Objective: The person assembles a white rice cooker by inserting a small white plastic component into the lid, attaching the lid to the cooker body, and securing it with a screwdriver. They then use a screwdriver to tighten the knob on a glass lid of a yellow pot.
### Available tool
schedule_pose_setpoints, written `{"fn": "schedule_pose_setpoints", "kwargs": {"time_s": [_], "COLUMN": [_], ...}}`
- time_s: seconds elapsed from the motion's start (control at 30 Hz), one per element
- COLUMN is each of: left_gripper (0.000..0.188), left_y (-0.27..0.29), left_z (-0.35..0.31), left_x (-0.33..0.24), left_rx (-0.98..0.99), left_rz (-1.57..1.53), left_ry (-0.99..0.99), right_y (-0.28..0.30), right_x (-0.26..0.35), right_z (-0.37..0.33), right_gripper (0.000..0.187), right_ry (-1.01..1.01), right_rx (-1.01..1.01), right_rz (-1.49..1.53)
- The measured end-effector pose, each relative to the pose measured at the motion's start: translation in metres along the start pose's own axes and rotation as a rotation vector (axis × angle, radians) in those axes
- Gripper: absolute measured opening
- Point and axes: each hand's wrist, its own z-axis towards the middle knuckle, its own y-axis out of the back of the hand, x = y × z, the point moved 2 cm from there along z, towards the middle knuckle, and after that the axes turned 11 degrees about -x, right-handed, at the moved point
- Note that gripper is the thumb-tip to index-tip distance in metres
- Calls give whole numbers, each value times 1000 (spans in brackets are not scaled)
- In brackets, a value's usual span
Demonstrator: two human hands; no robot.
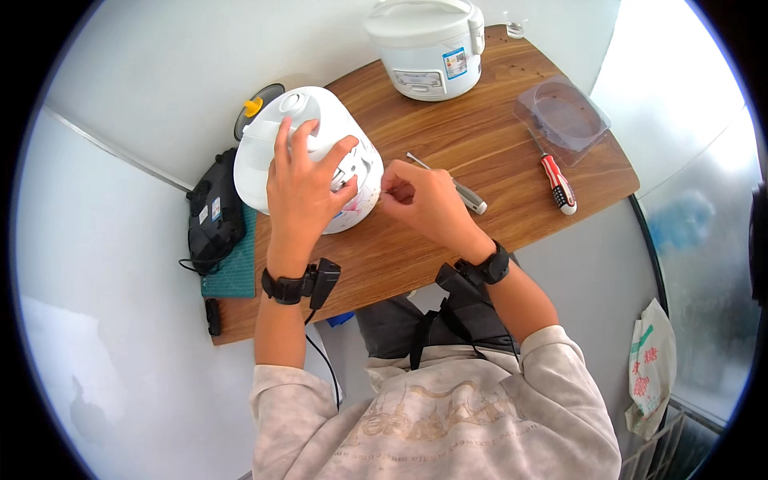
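A white rounded appliance with a floral print, looking like a rice cooker (254,170), stands at the left of the wooden table. My left hand (302,184) rests on its top with the fingers spread, near the round vent and the front latch area. At the cooker's right side, my right hand (428,200) is closed in a pinch against the printed wall. Whatever lies between those fingertips is too small or hidden to make out. Partly behind the right hand lies a screwdriver with a grey handle (472,198).
A second white rice cooker (422,60) stands at the back. To the right are a clear plastic tray (594,128) and a red-and-black screwdriver (558,184). On the left, a black device (216,212) lies on a green mat (232,276), near a dark round piece with a yellow knob (253,106).
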Motion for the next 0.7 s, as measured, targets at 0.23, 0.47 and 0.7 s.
{"fn": "schedule_pose_setpoints", "kwargs": {"time_s": [0.23, 0.47, 0.7], "left_gripper": [55, 56, 56], "left_y": [-1, -1, -1], "left_z": [2, 1, 0], "left_x": [-1, -2, -1], "left_rx": [-22, -10, -2], "left_rz": [-9, 19, 14], "left_ry": [-6, 5, 5], "right_y": [-27, -35, -35], "right_x": [-10, -13, -13], "right_z": [21, 14, 19], "right_gripper": [16, 13, 12], "right_ry": [-95, -80, -97], "right_rx": [-164, -231, -212], "right_rz": [234, 210, 209]}}
